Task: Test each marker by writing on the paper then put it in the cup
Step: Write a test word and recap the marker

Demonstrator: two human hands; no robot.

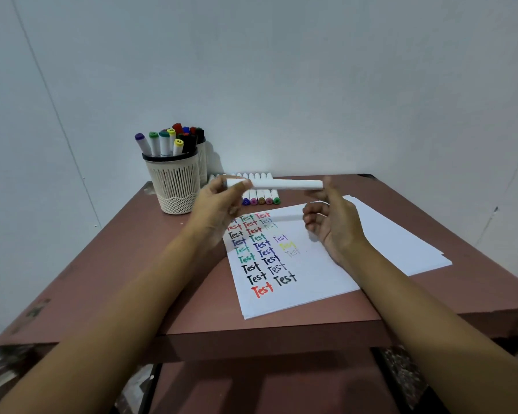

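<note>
The left hand (219, 201) pinched one end of the white marker (281, 184), level above the paper (311, 279) near the table's (126, 264) far edge, so the right hand (332, 225) (loosely curled, apparently holding nothing) would likely do best to pinch the free end and pull straight along the barrel.

Single head-worn wide-angle view: faces forward and down, close over the table (117, 249), paper (311, 279) central, wall (311, 70) filling the upper half
</note>
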